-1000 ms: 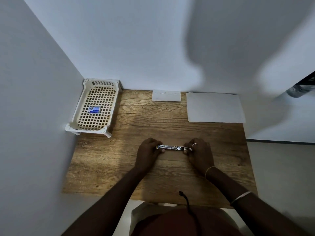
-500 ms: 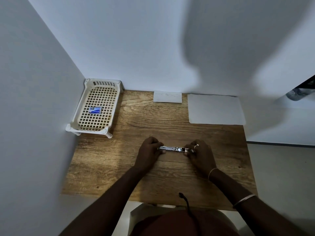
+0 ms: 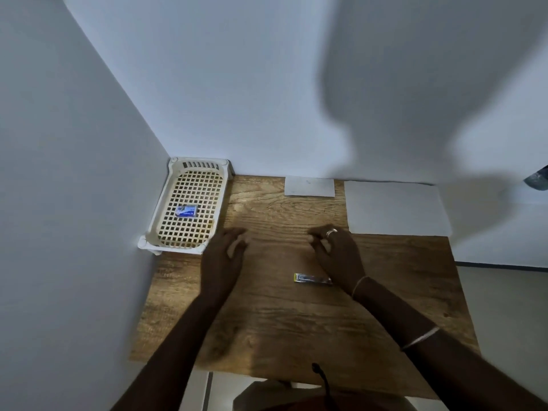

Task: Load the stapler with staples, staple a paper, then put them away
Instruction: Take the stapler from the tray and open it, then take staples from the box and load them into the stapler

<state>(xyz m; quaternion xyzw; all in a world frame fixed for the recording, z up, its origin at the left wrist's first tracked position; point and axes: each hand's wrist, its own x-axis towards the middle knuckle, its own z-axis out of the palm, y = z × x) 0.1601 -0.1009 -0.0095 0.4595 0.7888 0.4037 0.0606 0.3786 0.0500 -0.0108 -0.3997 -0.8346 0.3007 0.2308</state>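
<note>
A small metal stapler [image 3: 311,278] lies flat on the wooden table [image 3: 281,327], just left of my right wrist. My right hand [image 3: 335,253] hovers beyond it with fingers loosely curled and nothing in them. My left hand [image 3: 224,253] is over the table near the basket's front corner, fingers relaxed and empty. A blue staple box [image 3: 186,211] lies in the cream plastic basket [image 3: 161,215] at the far left. One large white sheet [image 3: 396,207] and a smaller white paper [image 3: 309,187] lie along the back wall.
Walls close in the table at the left and back. The table's right edge drops to a light floor. My lap and a dark cord show at the bottom edge.
Both hands let go of the stapler, which now lies on the table. They moved forward and apart, the left toward the basket, the right toward the large sheet.
</note>
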